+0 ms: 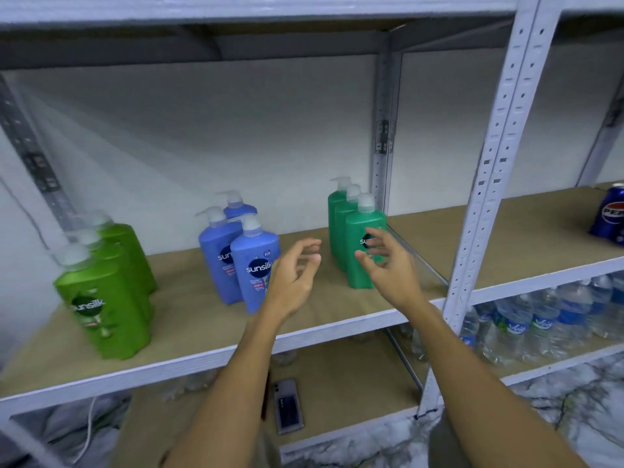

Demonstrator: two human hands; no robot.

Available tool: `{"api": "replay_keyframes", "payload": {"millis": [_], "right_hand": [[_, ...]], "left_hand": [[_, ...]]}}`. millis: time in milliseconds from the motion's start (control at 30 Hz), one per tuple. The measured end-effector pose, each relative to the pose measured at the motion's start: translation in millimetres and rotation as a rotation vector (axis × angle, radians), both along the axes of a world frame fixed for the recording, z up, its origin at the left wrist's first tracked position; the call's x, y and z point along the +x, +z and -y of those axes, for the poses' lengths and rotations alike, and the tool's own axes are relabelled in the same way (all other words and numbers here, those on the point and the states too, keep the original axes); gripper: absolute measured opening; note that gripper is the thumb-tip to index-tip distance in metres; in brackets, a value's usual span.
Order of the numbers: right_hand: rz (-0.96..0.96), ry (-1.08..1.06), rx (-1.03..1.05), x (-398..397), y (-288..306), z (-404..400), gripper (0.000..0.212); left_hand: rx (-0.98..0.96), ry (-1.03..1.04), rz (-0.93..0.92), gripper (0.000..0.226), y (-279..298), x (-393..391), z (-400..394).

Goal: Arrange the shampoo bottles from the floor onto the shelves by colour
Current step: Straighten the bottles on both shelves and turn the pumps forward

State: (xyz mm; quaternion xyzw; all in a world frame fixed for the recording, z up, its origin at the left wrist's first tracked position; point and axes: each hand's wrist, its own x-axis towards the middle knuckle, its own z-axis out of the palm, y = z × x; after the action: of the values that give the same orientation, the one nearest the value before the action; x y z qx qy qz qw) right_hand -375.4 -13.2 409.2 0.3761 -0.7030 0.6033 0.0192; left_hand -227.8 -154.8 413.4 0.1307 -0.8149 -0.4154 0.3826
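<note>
1. Standing on the middle shelf (pixel 189 336) are nine pump bottles, sorted into three colour groups, each group lined up front to back.
2. Sitting at the left end are the light green bottles (pixel 104 309), three in a row, the front one showing a dark round label.
3. Occupying the middle are the blue bottles (pixel 253 268), three close together, the front one showing a white brand word.
4. Standing at the right end, just beside the rear corner post, are the dark green bottles (pixel 358 238), three in a row.
5. Hovering over the bare shelf board between the blue and dark green groups is the left hand (pixel 293 275); its fingers are loosely curled and spread, holding nothing, and it is overlapping the front blue bottle's right edge in the view, though contact cannot be told.
6. Reaching in front of the nearest dark green bottle is the right hand (pixel 388 265); its fingers are spread wide and relaxed, gripping nothing, partly covering that bottle's label.
7. Lying on the lower shelf is a phone (pixel 288 407), flat on the board.
8. Filling the neighbouring bay's lower shelf are water bottles (pixel 540 319), packed together.
9. Sitting on that bay's middle shelf at the far right edge are blue cola cans (pixel 609 214).
</note>
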Motion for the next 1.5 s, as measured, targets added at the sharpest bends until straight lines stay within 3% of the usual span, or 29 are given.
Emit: {"api": "replay_keyframes", "payload": {"millis": [300, 567, 733, 900, 1167, 1500], "right_hand": [[0.031, 0.167, 0.004, 64, -2, 15, 0.06], [-0.021, 0.287, 0.007, 91, -3, 66, 0.078], [-0.06, 0.344, 0.03, 85, -5, 98, 0.09], [0.007, 0.436, 0.008, 77, -4, 123, 0.097], [0.05, 0.497, -0.023, 65, -5, 143, 0.089], [0.073, 0.493, -0.022, 58, -8, 144, 0.075]], "left_hand": [[0.033, 0.214, -0.113, 0.02, -11, 82, 9], [0.081, 0.423, -0.118, 0.047, -4, 104, 46], [-0.009, 0.421, -0.067, 0.051, -8, 103, 65], [0.06, 0.451, -0.05, 0.061, -9, 95, 105], [-0.06, 0.383, -0.032, 0.058, -22, 75, 136], [0.054, 0.416, -0.105, 0.054, -27, 64, 138]]}}
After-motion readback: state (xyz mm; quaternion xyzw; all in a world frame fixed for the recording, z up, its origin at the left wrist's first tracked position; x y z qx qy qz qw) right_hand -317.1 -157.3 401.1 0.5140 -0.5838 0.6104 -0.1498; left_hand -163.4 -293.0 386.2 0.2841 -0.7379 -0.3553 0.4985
